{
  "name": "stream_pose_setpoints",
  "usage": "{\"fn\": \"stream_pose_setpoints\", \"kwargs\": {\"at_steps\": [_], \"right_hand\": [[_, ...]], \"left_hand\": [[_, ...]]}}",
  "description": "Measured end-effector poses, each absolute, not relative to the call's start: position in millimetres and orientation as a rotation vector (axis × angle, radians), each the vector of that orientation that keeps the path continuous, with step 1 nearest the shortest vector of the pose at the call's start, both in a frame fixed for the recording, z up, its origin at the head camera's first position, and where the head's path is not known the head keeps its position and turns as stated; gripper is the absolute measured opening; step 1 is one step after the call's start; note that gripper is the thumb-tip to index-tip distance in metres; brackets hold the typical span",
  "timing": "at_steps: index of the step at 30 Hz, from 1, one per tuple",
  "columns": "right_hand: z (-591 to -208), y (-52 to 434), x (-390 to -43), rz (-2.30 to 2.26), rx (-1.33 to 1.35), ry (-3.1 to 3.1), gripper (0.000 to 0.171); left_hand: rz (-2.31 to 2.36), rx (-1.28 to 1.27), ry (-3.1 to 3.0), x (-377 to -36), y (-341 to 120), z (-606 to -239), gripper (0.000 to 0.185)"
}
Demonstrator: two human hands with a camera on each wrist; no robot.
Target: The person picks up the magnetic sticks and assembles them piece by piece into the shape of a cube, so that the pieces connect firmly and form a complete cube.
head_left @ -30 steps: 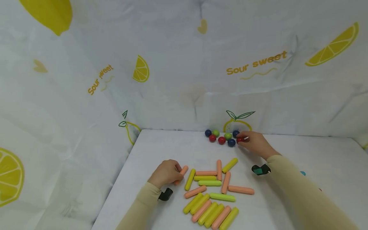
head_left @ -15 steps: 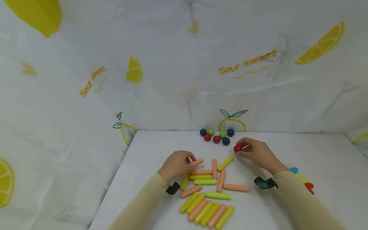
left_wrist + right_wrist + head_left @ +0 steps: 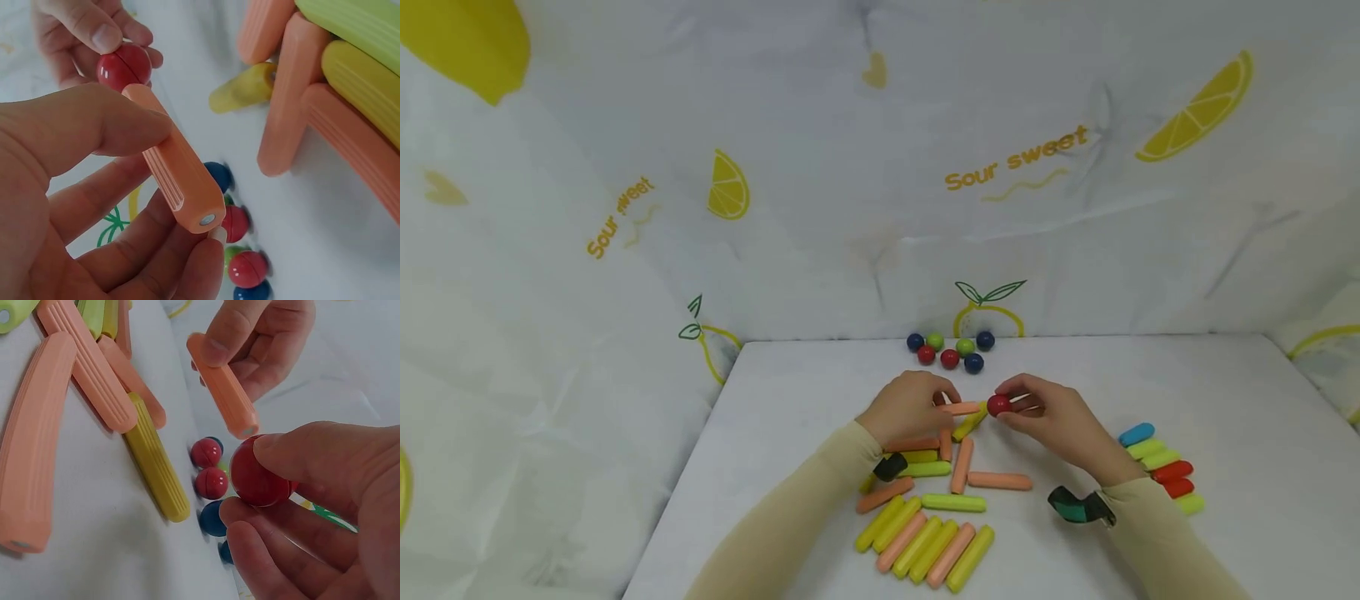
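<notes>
Red ball (image 3: 998,405) pinched in the right hand (image 3: 1052,421) has come off the far cluster (image 3: 950,352) and now meets the orange stick (image 3: 961,408) pinched in the left hand (image 3: 910,408). Looks like they're about to join, both lifted off the worktop (image 3: 1150,383).

Both arms wear long, close-fitting pale beige sleeves (image 3: 790,517) reaching to the wrist, with a black wrist-mounted camera unit (image 3: 889,467) below the left cuff and a dark green-and-black unit (image 3: 1078,507) below the right cuff.

Bright, even light – soft shadows; wrist views blurred close up.
</notes>
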State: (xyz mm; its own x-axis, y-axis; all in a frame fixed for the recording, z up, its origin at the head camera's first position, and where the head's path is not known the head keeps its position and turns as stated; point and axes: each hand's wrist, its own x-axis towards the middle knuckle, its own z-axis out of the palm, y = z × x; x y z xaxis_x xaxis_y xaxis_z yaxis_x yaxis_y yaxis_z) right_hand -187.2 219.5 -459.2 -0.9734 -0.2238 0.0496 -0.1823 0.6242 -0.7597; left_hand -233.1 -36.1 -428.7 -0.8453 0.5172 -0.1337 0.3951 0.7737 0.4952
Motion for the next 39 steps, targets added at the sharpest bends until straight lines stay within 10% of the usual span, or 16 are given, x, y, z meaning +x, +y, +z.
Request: {"fn": "stream_pose_setpoints", "kwargs": {"at_steps": [23, 39], "right_hand": [[-466.8, 230.9, -186.3, -1.130, -0.306, 2.832, 0.017], [-470.1, 241.3, -194.9, -1.139, -0.235, 2.891, 0.016]], "left_hand": [[0.811, 0.888, 2.645, -255.8, -4.4, -439.6, 0.024], [0.479, 0.545, 3.039, -309.9, 6.9, -465.3, 0.037]]}}
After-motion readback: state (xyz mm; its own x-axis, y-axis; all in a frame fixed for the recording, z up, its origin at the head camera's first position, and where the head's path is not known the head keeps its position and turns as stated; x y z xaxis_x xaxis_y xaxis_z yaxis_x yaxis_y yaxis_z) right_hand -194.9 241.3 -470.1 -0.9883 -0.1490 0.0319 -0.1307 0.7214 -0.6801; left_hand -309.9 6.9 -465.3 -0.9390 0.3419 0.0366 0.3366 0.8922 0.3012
